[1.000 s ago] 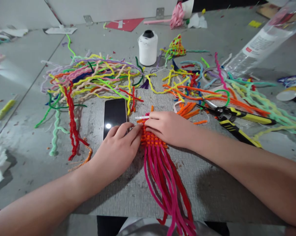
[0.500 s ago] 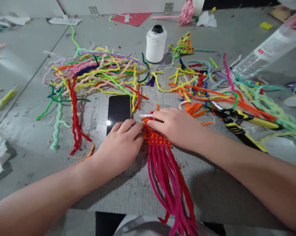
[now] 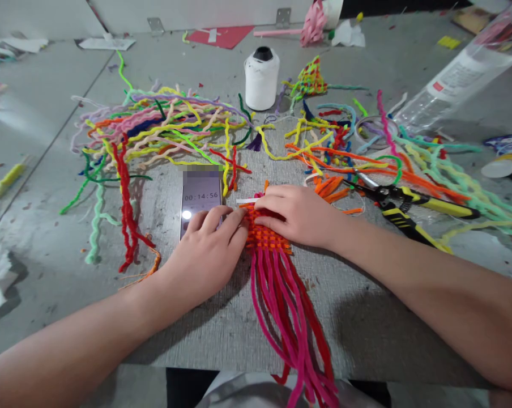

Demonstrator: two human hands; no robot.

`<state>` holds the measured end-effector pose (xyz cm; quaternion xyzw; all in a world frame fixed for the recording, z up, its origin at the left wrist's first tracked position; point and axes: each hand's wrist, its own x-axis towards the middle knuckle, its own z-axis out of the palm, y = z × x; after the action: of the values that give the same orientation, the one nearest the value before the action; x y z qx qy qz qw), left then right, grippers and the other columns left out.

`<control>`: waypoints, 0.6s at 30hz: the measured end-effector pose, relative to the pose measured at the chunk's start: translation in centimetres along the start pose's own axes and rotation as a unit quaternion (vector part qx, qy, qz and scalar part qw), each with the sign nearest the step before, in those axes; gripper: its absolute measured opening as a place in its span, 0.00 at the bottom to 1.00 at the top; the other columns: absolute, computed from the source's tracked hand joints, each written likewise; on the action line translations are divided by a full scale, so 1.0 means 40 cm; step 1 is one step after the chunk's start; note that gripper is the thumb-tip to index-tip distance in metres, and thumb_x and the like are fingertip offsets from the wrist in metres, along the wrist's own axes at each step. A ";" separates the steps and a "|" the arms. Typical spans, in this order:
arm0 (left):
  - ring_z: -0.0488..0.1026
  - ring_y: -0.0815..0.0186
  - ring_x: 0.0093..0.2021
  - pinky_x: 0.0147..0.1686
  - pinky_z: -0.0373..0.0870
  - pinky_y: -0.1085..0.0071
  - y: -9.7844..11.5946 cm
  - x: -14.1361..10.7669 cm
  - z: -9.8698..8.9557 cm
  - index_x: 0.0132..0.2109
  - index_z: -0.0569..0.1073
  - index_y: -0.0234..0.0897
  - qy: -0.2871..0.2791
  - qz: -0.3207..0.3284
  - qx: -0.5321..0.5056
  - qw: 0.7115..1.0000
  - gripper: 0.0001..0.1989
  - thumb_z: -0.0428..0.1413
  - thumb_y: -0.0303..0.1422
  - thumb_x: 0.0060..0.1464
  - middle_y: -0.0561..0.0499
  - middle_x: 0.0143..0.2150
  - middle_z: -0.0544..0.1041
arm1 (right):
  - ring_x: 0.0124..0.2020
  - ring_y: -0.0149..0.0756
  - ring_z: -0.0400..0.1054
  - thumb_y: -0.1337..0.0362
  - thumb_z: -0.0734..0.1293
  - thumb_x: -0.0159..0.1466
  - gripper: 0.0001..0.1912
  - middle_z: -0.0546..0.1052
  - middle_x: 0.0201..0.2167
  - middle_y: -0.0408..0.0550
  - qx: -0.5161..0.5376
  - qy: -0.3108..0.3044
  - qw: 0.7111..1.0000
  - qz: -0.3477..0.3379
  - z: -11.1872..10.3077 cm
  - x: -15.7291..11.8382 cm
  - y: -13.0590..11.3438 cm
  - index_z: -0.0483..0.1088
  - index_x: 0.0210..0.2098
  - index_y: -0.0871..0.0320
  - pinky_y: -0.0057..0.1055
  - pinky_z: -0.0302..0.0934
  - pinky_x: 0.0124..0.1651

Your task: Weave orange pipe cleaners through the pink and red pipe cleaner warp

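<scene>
A small woven piece of orange and pink chenille stems (image 3: pixel 268 241) lies on the table, its long pink and red ends (image 3: pixel 296 328) trailing over the near edge. My right hand (image 3: pixel 301 218) covers its upper right part, fingers bent and closed on it. A narrow white strip (image 3: pixel 246 200) sticks out by the right fingertips. At the left edge of the weave, my left hand (image 3: pixel 209 243) pinches with index finger and thumb, the thumb mostly hidden. Its other fingers curl over a phone (image 3: pixel 200 190), whose lit screen reads 00:14:56.
A heap of coloured chenille stems (image 3: pixel 162 127) spreads at the left back. Behind the hands stands a white thread cone (image 3: pixel 261 79). Black-and-yellow pliers (image 3: pixel 409 207) rest at right among orange stems. A clear plastic tube (image 3: pixel 455 79) and a small woven triangle (image 3: pixel 310 78) lie farther back.
The phone's dark screen has lit up with a timer. Both hands keep nearly the same hold on the weave; the whole view has shifted slightly.
</scene>
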<state>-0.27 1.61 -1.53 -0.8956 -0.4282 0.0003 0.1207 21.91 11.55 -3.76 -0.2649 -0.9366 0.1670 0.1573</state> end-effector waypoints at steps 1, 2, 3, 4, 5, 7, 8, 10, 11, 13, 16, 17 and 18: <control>0.70 0.43 0.59 0.50 0.76 0.46 0.001 0.000 0.000 0.56 0.76 0.30 -0.002 -0.002 0.001 1.000 0.16 0.53 0.27 0.64 0.39 0.65 0.74 | 0.41 0.40 0.69 0.59 0.64 0.74 0.13 0.77 0.41 0.53 -0.007 -0.007 1.000 -0.007 -0.003 0.001 -0.003 0.77 0.48 0.61 0.34 0.59 0.45; 0.70 0.43 0.59 0.50 0.76 0.46 0.001 0.001 0.000 0.56 0.76 0.30 -0.003 -0.002 0.001 1.000 0.16 0.53 0.27 0.64 0.38 0.65 0.74 | 0.41 0.40 0.69 0.60 0.63 0.75 0.14 0.77 0.41 0.54 -0.017 -0.018 1.000 -0.012 -0.007 0.003 -0.007 0.77 0.49 0.61 0.34 0.59 0.45; 0.70 0.43 0.59 0.49 0.76 0.46 0.001 0.001 -0.001 0.56 0.76 0.31 -0.002 -0.002 0.001 1.000 0.16 0.52 0.27 0.64 0.38 0.65 0.74 | 0.41 0.41 0.69 0.60 0.62 0.75 0.15 0.76 0.41 0.54 -0.030 -0.032 0.999 -0.015 -0.011 0.005 -0.012 0.77 0.50 0.61 0.35 0.58 0.45; 0.70 0.43 0.59 0.49 0.76 0.46 0.001 0.001 -0.001 0.55 0.77 0.31 0.000 -0.001 0.002 1.000 0.16 0.52 0.28 0.65 0.38 0.65 0.74 | 0.41 0.41 0.69 0.60 0.61 0.76 0.16 0.76 0.41 0.54 -0.043 -0.048 0.998 -0.014 -0.015 0.008 -0.017 0.77 0.50 0.61 0.35 0.58 0.44; 0.70 0.43 0.59 0.49 0.76 0.46 0.002 0.002 -0.002 0.55 0.77 0.31 0.003 0.000 0.004 1.000 0.15 0.52 0.28 0.65 0.38 0.64 0.74 | 0.41 0.41 0.68 0.60 0.60 0.76 0.16 0.76 0.40 0.54 -0.056 -0.064 0.996 -0.010 -0.020 0.011 -0.022 0.77 0.50 0.61 0.35 0.57 0.44; 0.70 0.43 0.59 0.49 0.76 0.46 0.002 0.003 -0.004 0.53 0.77 0.31 0.007 0.003 0.006 1.000 0.14 0.51 0.27 0.65 0.39 0.64 0.75 | 0.40 0.41 0.68 0.61 0.60 0.76 0.16 0.76 0.39 0.53 -0.066 -0.089 0.994 0.006 -0.029 0.017 -0.031 0.77 0.51 0.61 0.34 0.56 0.42; 0.70 0.43 0.59 0.49 0.76 0.46 0.002 0.004 -0.005 0.53 0.78 0.31 0.007 0.006 0.007 1.000 0.14 0.51 0.27 0.65 0.39 0.64 0.75 | 0.40 0.40 0.68 0.61 0.60 0.76 0.16 0.76 0.40 0.52 -0.064 -0.098 0.993 0.013 -0.033 0.021 -0.033 0.77 0.51 0.60 0.34 0.55 0.41; 0.70 0.44 0.59 0.49 0.76 0.46 0.002 0.006 -0.006 0.52 0.78 0.31 0.002 0.013 0.006 1.000 0.14 0.51 0.27 0.65 0.40 0.64 0.75 | 0.39 0.39 0.68 0.62 0.61 0.75 0.15 0.76 0.41 0.52 -0.051 -0.107 0.993 0.022 -0.039 0.026 -0.035 0.76 0.53 0.59 0.33 0.55 0.41; 0.71 0.44 0.58 0.49 0.76 0.46 0.002 0.007 -0.006 0.52 0.78 0.30 0.000 0.015 0.006 1.000 0.14 0.51 0.27 0.65 0.40 0.64 0.75 | 0.39 0.39 0.68 0.63 0.62 0.75 0.14 0.76 0.41 0.52 -0.044 -0.110 0.993 0.025 -0.041 0.028 -0.034 0.76 0.54 0.59 0.33 0.55 0.41; 0.71 0.44 0.57 0.48 0.76 0.46 0.002 0.009 -0.007 0.52 0.78 0.30 -0.004 0.017 0.010 1.000 0.14 0.51 0.26 0.65 0.40 0.63 0.76 | 0.40 0.39 0.69 0.63 0.63 0.74 0.13 0.77 0.43 0.52 -0.029 -0.112 0.993 0.029 -0.043 0.031 -0.030 0.76 0.53 0.59 0.33 0.56 0.42; 0.71 0.44 0.57 0.47 0.76 0.46 0.004 0.009 -0.011 0.53 0.78 0.30 -0.005 0.013 0.016 1.000 0.14 0.53 0.26 0.64 0.40 0.62 0.76 | 0.44 0.41 0.71 0.62 0.66 0.73 0.11 0.78 0.45 0.54 -0.001 -0.104 0.994 0.039 -0.041 0.031 -0.020 0.76 0.50 0.61 0.33 0.58 0.45; 0.71 0.44 0.57 0.47 0.76 0.46 0.005 0.008 -0.012 0.53 0.78 0.31 -0.004 0.010 0.017 1.000 0.14 0.53 0.26 0.64 0.40 0.62 0.76 | 0.45 0.42 0.71 0.62 0.67 0.73 0.11 0.78 0.46 0.54 0.007 -0.100 0.994 0.042 -0.039 0.030 -0.017 0.75 0.50 0.61 0.33 0.58 0.46; 0.71 0.44 0.57 0.48 0.76 0.46 0.006 0.007 -0.013 0.53 0.78 0.31 -0.002 0.006 0.018 1.000 0.14 0.53 0.26 0.64 0.40 0.62 0.76 | 0.46 0.42 0.72 0.62 0.67 0.72 0.12 0.78 0.47 0.55 0.011 -0.096 0.994 0.044 -0.038 0.030 -0.014 0.75 0.51 0.62 0.34 0.59 0.46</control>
<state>0.15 1.57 -1.03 -0.8959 -0.4229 0.0102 0.1357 21.28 12.10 -1.93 -0.2864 -0.9330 0.2090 0.0619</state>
